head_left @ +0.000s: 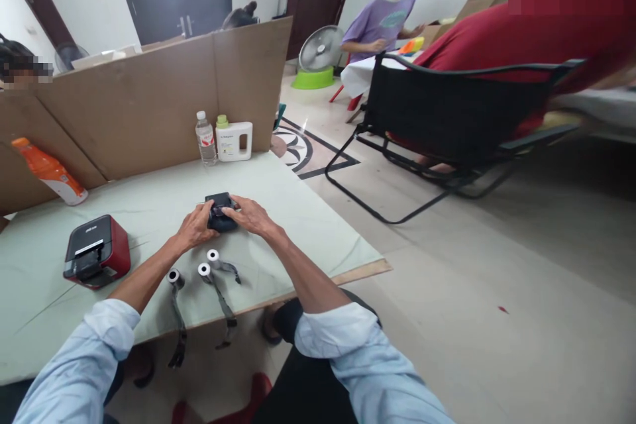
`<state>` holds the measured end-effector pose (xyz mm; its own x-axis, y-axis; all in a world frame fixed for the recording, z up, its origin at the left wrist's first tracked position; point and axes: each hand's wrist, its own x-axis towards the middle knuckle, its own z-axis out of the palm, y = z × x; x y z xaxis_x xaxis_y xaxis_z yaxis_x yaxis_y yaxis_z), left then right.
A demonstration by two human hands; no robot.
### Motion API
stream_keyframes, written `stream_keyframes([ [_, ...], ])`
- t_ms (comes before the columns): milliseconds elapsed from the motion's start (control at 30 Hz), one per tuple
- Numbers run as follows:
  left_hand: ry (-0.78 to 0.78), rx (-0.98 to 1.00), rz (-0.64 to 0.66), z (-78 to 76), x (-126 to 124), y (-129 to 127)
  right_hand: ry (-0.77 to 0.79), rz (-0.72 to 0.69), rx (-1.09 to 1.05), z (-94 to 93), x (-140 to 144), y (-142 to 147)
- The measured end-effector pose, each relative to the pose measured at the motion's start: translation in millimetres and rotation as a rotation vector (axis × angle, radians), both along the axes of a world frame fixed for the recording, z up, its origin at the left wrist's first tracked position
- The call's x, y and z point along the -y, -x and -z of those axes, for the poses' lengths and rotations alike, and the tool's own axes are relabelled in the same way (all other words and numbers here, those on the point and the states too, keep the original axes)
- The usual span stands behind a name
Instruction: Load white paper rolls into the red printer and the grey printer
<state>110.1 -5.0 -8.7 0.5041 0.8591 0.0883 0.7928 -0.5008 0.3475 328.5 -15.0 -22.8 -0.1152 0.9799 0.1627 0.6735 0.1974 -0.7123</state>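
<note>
- Work in hand: two-handed handling of a small black device (226, 221), held at the surface (303, 228) between the hands; this appears to be an adjustment or opening step, though the device's exact type cannot be told.
- Left hand (197, 225): fingers clamped on the device's left side.
- Right hand (252, 215): clamped on the opposite side, thumb laid over the top face.
- Nearer the wearer than both hands: three small rolls, namely a far roll (211, 261), a middle roll (205, 275) and a left roll (175, 283). Dark tails of the latter two run past the surface edge.
- Left of the left hand: a red-and-black label printer (118, 244), apparently untouched.
- Next move, as judged: calls for a steady left-hand grip while the right thumb applies controlled pressure, keeping the device level and clear of the rolls.
</note>
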Motion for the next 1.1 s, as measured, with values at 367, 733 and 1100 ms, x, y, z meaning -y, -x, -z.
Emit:
stream_keyframes([
  [367, -0.273, 0.130, 0.034, -66.5, 23.0, 23.5, -0.606, -0.035, -0.147, -13.6, 14.7, 18.4],
  [733, -0.502, 0.490, -0.803, -135.1, 108.0, 190.6, -0.513, -0.191, -0.287, -13.9, 35.4, 40.7],
  [1100, 0.007, 0.879, -1.062, -58.8, 143.1, 250.3, 0.044, -0.660, -0.437, -51.6, 55.3, 133.5],
])
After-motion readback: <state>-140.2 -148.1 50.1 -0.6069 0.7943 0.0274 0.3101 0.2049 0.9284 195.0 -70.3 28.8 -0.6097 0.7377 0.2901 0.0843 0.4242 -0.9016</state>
